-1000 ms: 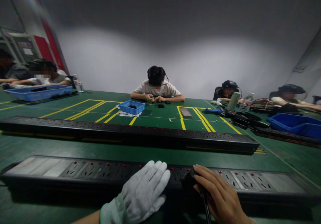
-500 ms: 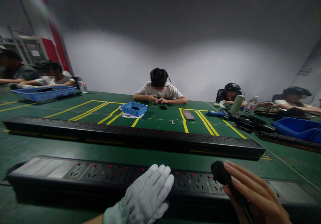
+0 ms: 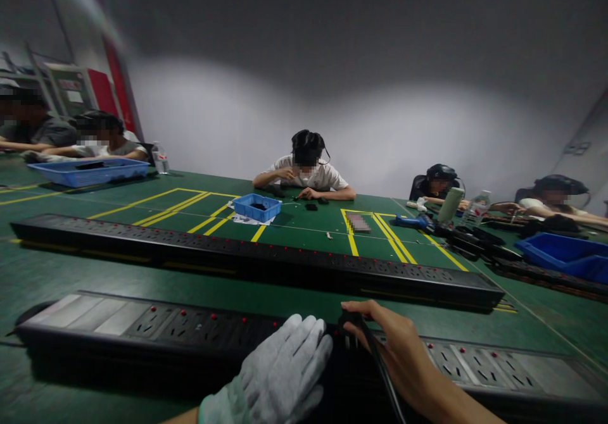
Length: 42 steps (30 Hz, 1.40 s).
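A long black power strip (image 3: 190, 335) with several sockets and small red lights lies across the table in front of me. My left hand (image 3: 285, 367), in a whitish glove, rests flat on its middle with the fingers stretched out and side by side. Just right of it, my bare right hand (image 3: 403, 342) grips a black plug (image 3: 350, 324), prongs downward, over the strip's sockets. From the plug a black cord (image 3: 387, 376) runs down toward me. Whether the prongs touch a socket I cannot tell.
Behind lies a second long power strip (image 3: 247, 256). Farther off on the green table (image 3: 304, 228) are a small blue bin (image 3: 256, 207), a larger blue tray (image 3: 90, 172), a blue-handled tool (image 3: 412, 221) and another blue bin (image 3: 565, 254). Several people sit around the far side.
My right hand has moved left with the plug, coming close beside my left hand and turning the prongs downward. My left hand stays on the strip. The person opposite has raised one hand.
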Each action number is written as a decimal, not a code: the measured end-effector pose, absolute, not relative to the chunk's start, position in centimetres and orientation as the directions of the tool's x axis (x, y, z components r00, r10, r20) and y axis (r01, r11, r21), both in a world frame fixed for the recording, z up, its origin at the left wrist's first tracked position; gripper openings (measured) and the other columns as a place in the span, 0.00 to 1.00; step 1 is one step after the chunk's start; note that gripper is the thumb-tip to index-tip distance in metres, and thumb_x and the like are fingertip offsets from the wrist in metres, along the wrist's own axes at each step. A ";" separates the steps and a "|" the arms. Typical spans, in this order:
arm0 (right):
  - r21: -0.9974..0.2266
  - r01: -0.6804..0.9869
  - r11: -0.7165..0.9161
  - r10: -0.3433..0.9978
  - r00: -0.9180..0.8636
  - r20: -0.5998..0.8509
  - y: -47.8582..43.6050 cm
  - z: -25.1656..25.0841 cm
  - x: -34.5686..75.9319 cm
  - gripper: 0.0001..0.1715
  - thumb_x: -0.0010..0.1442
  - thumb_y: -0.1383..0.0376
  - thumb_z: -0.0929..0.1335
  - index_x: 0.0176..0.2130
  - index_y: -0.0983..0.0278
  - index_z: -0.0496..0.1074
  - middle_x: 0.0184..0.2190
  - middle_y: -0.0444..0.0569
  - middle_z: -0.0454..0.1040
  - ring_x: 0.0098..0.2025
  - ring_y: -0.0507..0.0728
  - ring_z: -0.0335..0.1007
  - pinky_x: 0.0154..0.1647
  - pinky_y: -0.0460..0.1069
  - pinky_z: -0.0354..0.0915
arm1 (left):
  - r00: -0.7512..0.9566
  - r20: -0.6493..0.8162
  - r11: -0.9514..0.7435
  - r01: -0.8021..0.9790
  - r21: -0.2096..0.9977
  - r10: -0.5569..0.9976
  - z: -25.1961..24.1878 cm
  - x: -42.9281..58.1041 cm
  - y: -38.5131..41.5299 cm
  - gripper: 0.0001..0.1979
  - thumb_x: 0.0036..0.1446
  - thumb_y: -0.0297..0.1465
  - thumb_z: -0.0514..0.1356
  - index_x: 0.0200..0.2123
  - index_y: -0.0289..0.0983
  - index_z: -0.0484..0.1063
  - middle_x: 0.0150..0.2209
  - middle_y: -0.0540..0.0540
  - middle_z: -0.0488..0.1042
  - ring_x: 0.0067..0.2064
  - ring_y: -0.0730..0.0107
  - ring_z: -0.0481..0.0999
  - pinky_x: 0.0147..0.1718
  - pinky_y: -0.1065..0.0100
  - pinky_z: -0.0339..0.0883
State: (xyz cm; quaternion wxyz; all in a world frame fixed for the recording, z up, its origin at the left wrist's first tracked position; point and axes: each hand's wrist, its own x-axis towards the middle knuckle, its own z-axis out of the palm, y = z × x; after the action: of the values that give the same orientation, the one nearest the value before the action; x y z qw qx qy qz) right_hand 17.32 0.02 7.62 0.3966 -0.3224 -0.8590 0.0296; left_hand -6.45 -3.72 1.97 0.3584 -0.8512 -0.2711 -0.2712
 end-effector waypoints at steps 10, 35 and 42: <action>0.112 0.512 0.851 0.229 -0.556 0.799 -1.9 6.4 17.3 0.18 0.64 0.76 0.64 0.51 0.66 0.71 0.46 0.53 0.80 0.49 0.56 0.78 0.49 0.45 0.75 | 0.677 0.691 -0.608 0.667 -0.431 0.253 1.8 -6.2 -3.6 0.20 0.64 0.32 0.55 0.55 0.26 0.71 0.54 0.33 0.73 0.58 0.49 0.72 0.57 0.50 0.66; 0.155 0.503 0.850 0.215 -0.601 0.770 -2.8 1.1 17.7 0.31 0.54 0.78 0.61 0.58 0.73 0.64 0.59 0.62 0.68 0.67 0.66 0.55 0.57 0.58 0.70 | 0.611 0.714 -0.612 0.721 -0.325 0.341 1.5 -6.1 -4.2 0.23 0.64 0.31 0.52 0.59 0.26 0.68 0.59 0.31 0.69 0.60 0.48 0.69 0.55 0.50 0.68; 0.164 0.506 0.847 0.216 -0.610 0.762 -2.8 0.9 17.7 0.31 0.54 0.78 0.61 0.58 0.73 0.64 0.59 0.62 0.68 0.67 0.66 0.55 0.57 0.58 0.70 | 0.612 0.713 -0.606 0.724 -0.330 0.342 1.0 -6.1 -4.2 0.23 0.64 0.32 0.53 0.59 0.26 0.68 0.60 0.31 0.68 0.61 0.47 0.68 0.54 0.50 0.69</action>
State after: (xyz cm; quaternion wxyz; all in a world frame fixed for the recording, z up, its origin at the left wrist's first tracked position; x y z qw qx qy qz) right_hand 17.74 -2.75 0.86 0.3907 -0.2056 -0.8780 -0.1850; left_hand -6.12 -4.16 1.00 0.3112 -0.8420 -0.3166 -0.3065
